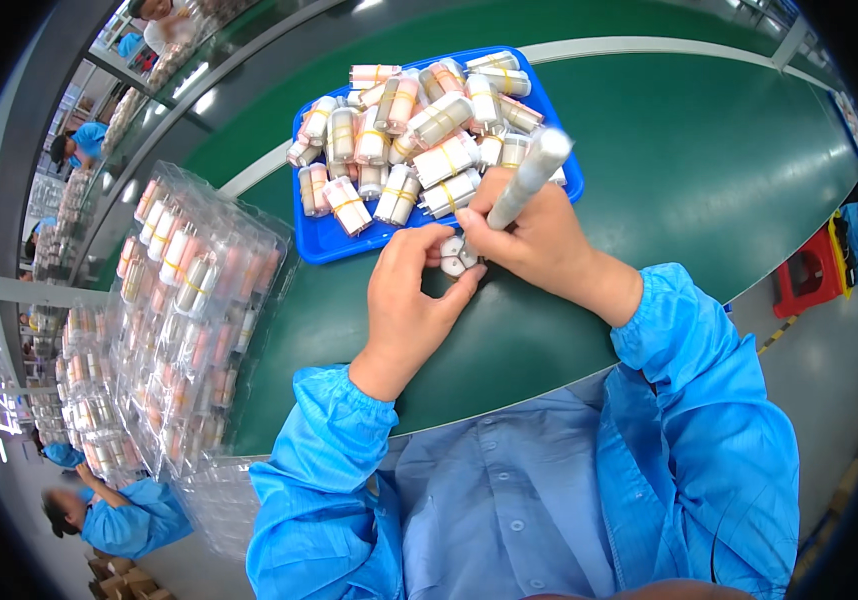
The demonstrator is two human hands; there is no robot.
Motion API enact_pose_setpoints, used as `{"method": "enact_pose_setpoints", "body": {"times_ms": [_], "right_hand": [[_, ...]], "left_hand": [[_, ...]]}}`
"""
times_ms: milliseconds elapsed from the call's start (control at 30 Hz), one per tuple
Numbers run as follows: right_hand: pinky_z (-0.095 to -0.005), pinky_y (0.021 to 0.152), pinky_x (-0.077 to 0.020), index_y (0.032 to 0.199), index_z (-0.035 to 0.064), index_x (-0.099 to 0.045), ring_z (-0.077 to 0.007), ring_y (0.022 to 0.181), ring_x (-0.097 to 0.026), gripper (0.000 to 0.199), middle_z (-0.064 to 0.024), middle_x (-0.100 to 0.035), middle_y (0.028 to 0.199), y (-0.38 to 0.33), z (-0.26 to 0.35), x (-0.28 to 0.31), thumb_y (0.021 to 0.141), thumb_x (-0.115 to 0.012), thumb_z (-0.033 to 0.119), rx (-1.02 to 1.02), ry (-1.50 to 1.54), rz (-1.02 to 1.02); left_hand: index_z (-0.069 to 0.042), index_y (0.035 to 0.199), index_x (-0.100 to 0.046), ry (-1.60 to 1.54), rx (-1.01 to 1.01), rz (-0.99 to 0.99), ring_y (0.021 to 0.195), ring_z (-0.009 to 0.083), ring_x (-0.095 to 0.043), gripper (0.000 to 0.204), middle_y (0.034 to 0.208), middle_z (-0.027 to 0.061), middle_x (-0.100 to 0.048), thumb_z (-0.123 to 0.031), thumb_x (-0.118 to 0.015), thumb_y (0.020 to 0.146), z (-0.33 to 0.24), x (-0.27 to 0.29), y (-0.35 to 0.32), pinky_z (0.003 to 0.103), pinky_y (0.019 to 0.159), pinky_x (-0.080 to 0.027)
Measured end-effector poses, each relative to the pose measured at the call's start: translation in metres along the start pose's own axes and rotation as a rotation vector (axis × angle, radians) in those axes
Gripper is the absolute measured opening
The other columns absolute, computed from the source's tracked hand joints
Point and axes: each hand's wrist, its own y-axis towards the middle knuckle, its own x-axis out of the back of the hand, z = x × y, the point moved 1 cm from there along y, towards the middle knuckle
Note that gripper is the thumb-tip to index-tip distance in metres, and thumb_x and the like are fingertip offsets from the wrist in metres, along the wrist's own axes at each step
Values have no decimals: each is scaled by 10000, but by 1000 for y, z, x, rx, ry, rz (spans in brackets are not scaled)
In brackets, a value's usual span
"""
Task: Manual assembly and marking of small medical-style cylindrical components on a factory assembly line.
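Observation:
My left hand (401, 305) is closed around a bundle of small cylinders (457, 258), thumb and fingers pinching its sides. The white round ends of the bundle face up, and its lower part is hidden. In my right hand (549, 240) is a thick whitish pen-like stick (533, 175), tilted with its upper end away to the right. Its lower end is hidden by my fingers, close above the bundle; I cannot tell whether it touches. Just beyond my hands stands a blue tray (321, 246) heaped with similar white, pink and grey bundles (439, 122) bound by yellow bands.
Stacked clear plastic trays (274, 225) with more bundles stand at the left of the green table (679, 130). A red stool (809, 275) is on the floor at the right. Other people in blue work at the far left, one person (134, 515) nearest.

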Motion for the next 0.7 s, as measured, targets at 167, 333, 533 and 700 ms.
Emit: {"method": "enact_pose_setpoints", "body": {"times_ms": [167, 333, 533, 700], "right_hand": [[-313, 579, -435, 823, 25, -645, -132, 640, -561, 124, -42, -598, 720, 4, 2, 6, 902, -717, 87, -25, 48, -3], [-316, 580, -458, 844, 23, -659, -142, 639, -582, 103, -53, -618, 713, 3, 0, 2, 896, -721, 86, -10, -3, 29], [-321, 584, -466, 829, 25, -641, -163, 642, -600, 109, -71, -634, 719, 2, 5, -2, 897, -701, 85, 14, -12, 43], [-312, 587, -458, 798, 26, -609, -150, 642, -584, 149, -60, -618, 722, 2, -4, -5, 909, -687, 89, -21, -17, 17]], "left_hand": [[-20, 1401, -381, -149, 44, 70, 1008, 253, -696, 734, 1152, 168, -693, 16, -768, 778, 2, -3, -8, 352, 905, -547], [-14, 1405, -393, -159, 50, 71, 1052, 251, -676, 711, 1180, 172, -675, 31, -737, 784, 1, -4, -10, 356, 939, -528], [-15, 1334, -474, 77, 47, 56, 958, 274, -669, 671, 1091, 153, -662, -50, -826, 763, 0, -6, -7, 371, 844, -545], [-10, 1314, -498, 102, 97, 38, 916, 272, -653, 664, 1078, 145, -646, -79, -859, 761, -1, -9, -9, 360, 822, -541]]}}
